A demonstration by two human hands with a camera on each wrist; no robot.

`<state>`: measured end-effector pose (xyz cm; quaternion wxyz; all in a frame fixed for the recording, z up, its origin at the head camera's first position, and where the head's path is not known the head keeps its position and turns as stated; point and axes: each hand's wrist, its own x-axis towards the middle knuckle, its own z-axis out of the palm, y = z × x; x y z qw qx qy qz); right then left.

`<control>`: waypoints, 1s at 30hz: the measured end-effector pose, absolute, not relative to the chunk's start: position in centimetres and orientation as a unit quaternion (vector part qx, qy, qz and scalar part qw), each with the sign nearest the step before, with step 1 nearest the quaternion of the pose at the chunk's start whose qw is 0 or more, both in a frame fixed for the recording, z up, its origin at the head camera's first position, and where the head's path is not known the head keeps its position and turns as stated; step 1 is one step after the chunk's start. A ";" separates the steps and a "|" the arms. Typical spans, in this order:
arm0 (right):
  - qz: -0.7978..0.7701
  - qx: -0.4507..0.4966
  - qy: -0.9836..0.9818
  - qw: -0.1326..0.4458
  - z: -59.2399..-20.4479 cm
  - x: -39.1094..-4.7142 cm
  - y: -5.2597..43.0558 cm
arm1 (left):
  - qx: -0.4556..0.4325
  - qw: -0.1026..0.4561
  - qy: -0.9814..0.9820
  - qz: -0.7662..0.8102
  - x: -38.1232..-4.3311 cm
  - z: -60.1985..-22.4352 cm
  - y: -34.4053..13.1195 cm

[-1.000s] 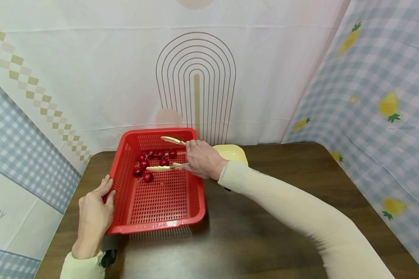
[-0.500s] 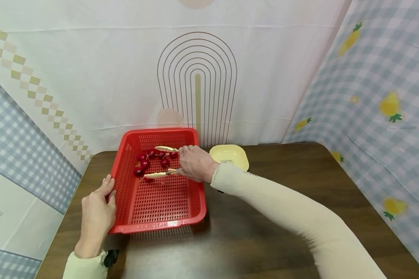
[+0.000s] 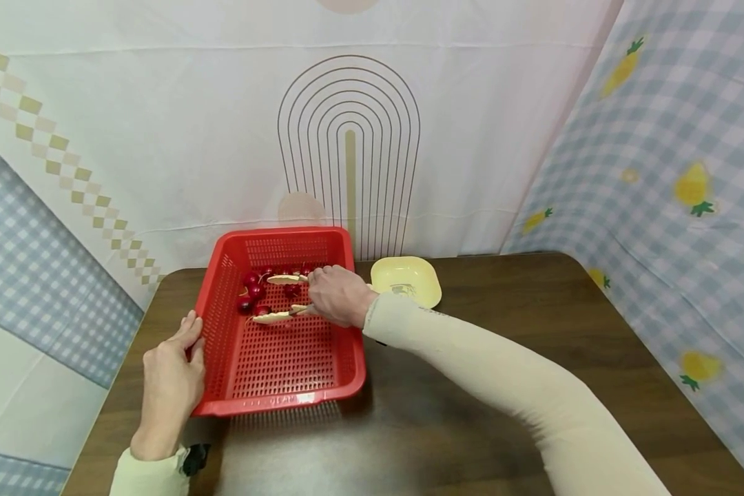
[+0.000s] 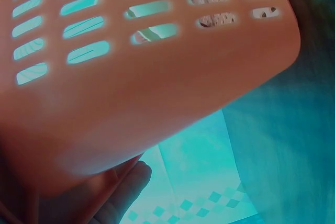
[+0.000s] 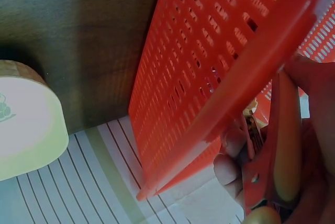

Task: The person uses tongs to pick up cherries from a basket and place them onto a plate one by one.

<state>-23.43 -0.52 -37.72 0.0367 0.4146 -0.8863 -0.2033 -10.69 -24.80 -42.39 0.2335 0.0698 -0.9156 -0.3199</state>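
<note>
A red plastic basket (image 3: 285, 365) with slotted walls stands on the table, and my left hand (image 3: 172, 386) grips its left rim. In the left wrist view a finger (image 4: 128, 192) shows under that rim. My right hand (image 3: 339, 296), reaching over the right rim, holds a pair of cream-tipped tongs (image 3: 273, 317) with their arms spread apart inside the basket. Several dark red cherries (image 3: 256, 292) with stems lie at the basket's back left. The lower tong tip partly covers the nearest cherry (image 3: 262, 311); whether they touch I cannot tell. In the right wrist view the tongs' handle (image 5: 287, 140) lies in the palm.
A shallow pale yellow dish (image 3: 418, 282) stands right of the basket near the back edge of the brown wooden table (image 3: 502, 331). Behind the table hangs a white patterned cloth (image 3: 459, 138). A checked cloth (image 3: 663, 227) hangs on the right.
My right hand has moved left and toward me, bringing the spread tongs lower over the cherries. More of the yellow dish shows. My left hand stays at the rim.
</note>
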 end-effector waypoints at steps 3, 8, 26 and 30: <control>-0.205 0.419 -0.884 0.033 -37.9 -23.4 -0.8 | 0.073 0.229 -0.916 -0.320 -10.7 -42.3 -24.8; -0.210 0.427 -0.879 0.038 -38.2 -23.4 -1.1 | 0.075 0.226 -0.917 -0.320 -10.7 -42.4 -24.9; -0.194 0.431 -0.881 0.030 -38.6 -23.1 -1.7 | 0.062 0.243 -0.913 -0.322 -10.8 -42.5 -24.7; -0.184 0.430 -0.883 0.024 -38.6 -23.0 -1.8 | 0.063 0.243 -0.913 -0.320 -10.8 -42.5 -24.7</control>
